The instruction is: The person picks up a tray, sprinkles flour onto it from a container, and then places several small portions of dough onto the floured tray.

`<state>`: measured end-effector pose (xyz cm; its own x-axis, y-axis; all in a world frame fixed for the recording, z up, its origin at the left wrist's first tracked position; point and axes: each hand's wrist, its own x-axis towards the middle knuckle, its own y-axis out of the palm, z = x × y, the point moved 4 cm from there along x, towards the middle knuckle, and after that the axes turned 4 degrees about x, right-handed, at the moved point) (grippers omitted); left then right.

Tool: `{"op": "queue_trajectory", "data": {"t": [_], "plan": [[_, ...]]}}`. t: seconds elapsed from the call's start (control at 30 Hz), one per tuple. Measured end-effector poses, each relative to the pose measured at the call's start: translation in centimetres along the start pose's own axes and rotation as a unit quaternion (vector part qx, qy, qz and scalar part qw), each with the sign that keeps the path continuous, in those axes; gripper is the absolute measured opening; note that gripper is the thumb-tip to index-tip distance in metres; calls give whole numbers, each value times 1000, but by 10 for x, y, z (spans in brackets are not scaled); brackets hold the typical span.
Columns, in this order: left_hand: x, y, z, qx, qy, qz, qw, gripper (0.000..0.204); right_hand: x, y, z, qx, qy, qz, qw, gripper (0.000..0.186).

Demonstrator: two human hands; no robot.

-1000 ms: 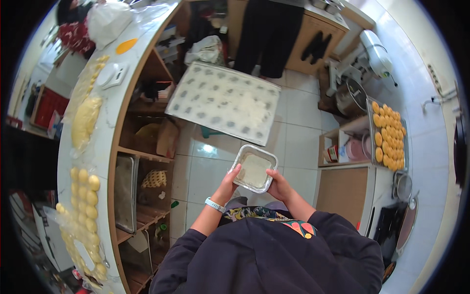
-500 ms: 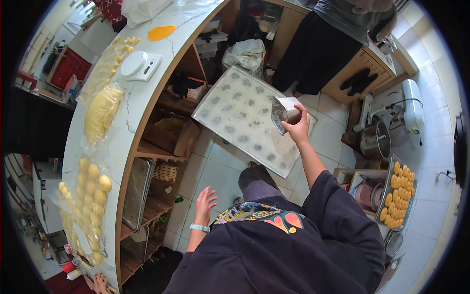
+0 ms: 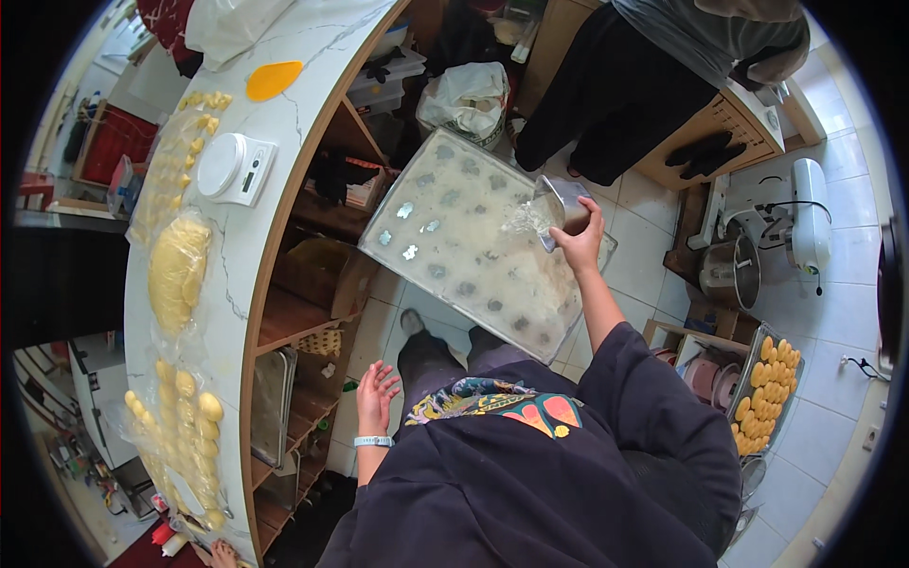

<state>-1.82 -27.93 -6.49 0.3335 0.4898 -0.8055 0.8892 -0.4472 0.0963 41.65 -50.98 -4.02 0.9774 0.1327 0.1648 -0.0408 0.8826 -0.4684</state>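
My right hand (image 3: 580, 241) grips a shiny metal container (image 3: 568, 201), tilted above a large metal tray (image 3: 454, 213). Whitish loose powder seems to spill from its mouth, the stuff blurred by motion. A pale dusty layer coats the tray, marked with rows of dark blotches; a few near the left corner gleam bright. My left hand (image 3: 377, 396), a pale watch on its wrist, hangs in front of my shirt with fingers apart and holds nothing.
On the counter at left lie a white scale (image 3: 236, 168), an orange scraper (image 3: 274, 81), wrapped yellow dough (image 3: 178, 270) and dough balls (image 3: 194, 417). At right are a stand mixer (image 3: 810, 218) and a tray of golden pieces (image 3: 765, 388). Another person (image 3: 615, 85) stands beyond the tray.
The metal container has tipped and moved slightly right, with powder now scattered across the tray's right part. Bright spots show at its left corner. My left hand has shifted a little left.
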Motion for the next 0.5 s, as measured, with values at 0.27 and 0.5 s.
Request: {"op": "queue_trajectory", "data": {"t": [0.27,0.5], "plan": [[53,22,-62,55,0,63,996,42,-41,-3,-58,472,342,7,813,55],[73,35,-109,118,28,111,986,37,-102,23,-5,614,400,26,680,62]]}}
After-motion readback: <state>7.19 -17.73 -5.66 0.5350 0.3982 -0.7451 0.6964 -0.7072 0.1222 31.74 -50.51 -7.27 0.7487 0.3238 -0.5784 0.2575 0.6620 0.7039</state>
